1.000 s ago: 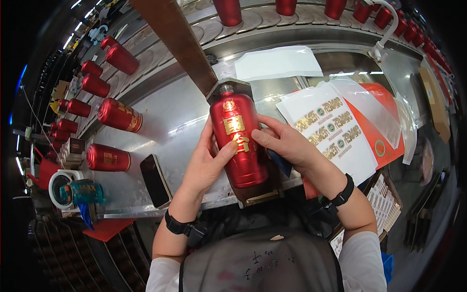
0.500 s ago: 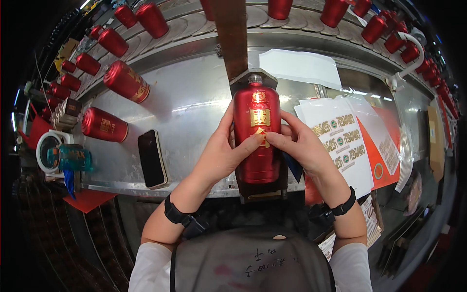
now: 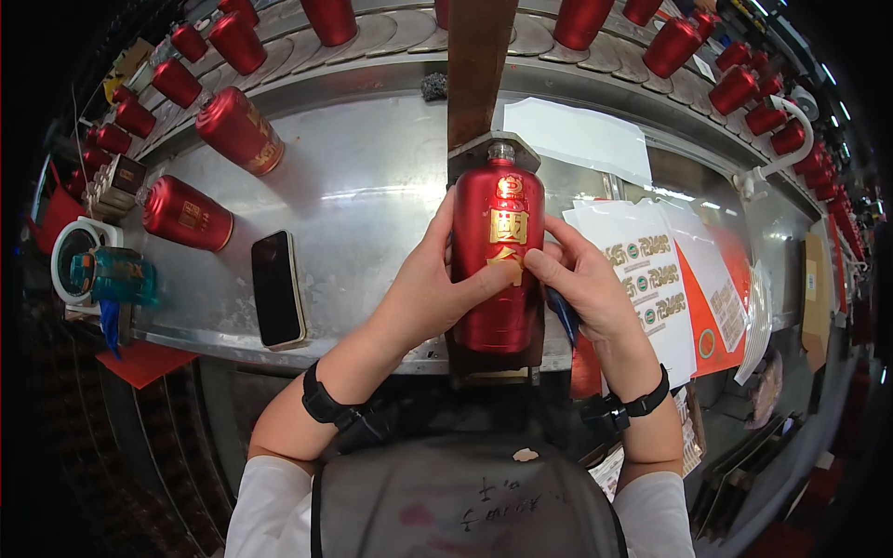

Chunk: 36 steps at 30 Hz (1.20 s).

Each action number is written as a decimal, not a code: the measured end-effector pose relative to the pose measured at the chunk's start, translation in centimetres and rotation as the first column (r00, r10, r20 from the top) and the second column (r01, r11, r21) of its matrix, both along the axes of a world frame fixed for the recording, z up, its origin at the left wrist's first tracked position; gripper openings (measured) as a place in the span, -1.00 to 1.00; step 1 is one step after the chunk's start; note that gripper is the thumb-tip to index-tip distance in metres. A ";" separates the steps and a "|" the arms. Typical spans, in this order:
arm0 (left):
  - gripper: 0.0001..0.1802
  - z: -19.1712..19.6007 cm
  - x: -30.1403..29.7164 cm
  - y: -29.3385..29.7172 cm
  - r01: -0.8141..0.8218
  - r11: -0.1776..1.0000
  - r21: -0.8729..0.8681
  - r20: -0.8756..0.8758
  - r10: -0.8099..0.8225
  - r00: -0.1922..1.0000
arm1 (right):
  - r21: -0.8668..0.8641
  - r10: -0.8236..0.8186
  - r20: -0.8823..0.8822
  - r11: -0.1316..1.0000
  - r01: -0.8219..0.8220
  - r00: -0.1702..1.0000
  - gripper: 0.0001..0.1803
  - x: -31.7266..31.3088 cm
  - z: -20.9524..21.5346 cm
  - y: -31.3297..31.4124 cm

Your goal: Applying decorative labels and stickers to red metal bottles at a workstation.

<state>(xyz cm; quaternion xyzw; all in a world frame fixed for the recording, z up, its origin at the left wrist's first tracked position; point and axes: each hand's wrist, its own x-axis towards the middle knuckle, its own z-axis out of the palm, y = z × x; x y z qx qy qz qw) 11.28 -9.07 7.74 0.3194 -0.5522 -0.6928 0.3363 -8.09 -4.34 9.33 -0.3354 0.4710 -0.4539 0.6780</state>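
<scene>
Red bottle [image 3: 498, 321], gold characters [image 3: 509, 227], between left hand [image 3: 435, 290] and right hand [image 3: 590, 283]

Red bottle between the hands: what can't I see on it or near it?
In the head view:
Red bottle: back, hidden by its front.
Left fingers: ends hidden behind the bottle.
Farther bottle: top cut off by picture edge.
White sheet: smallest print, too tiny.
</scene>
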 end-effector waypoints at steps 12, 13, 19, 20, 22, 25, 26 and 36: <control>-0.01 -0.5 -0.1 -0.2 0.002 1.000 -0.031 -0.080 -0.005 0.997 | -0.057 -0.032 -0.047 0.998 0.029 0.998 -0.23 -0.1 -0.6 -0.2; 0.00 -0.5 0.0 -0.4 0.010 1.000 -0.029 -0.066 -0.012 0.998 | -0.058 -0.028 -0.065 0.998 0.024 0.998 -0.23 -0.6 -0.6 -0.3; 0.05 0.0 -0.6 -1.4 -0.102 0.988 0.117 -0.081 0.112 0.990 | -0.062 -0.056 -0.274 0.997 0.040 0.960 -0.34 -0.8 0.4 -2.4; 0.05 -0.3 -0.5 -1.4 -0.090 0.992 0.084 -0.049 0.094 0.994 | -0.070 -0.083 -0.274 0.995 0.066 0.958 -0.39 -1.5 0.0 -2.7; 0.06 -0.6 -0.6 -1.5 -0.080 0.996 0.048 -0.020 0.081 0.997 | -0.097 -0.141 -0.286 0.988 0.117 0.948 -0.46 -2.8 0.4 -3.4; 0.10 -0.7 -0.7 -1.5 -0.076 0.997 -0.022 0.032 0.077 0.997 | -0.260 -0.259 -0.246 0.946 0.194 0.934 -0.55 -4.1 2.1 -5.3; 0.11 -0.6 -0.8 -1.4 -0.087 0.994 -0.068 0.098 0.093 0.991 | -0.341 -0.270 -0.320 0.927 0.156 0.908 -0.58 -4.0 2.4 -5.5; 0.05 -1.5 -1.1 -1.4 -0.139 0.978 -0.154 0.085 0.153 0.985 | -0.407 -0.169 -0.687 0.895 -0.181 0.707 -0.70 -1.1 5.5 -7.6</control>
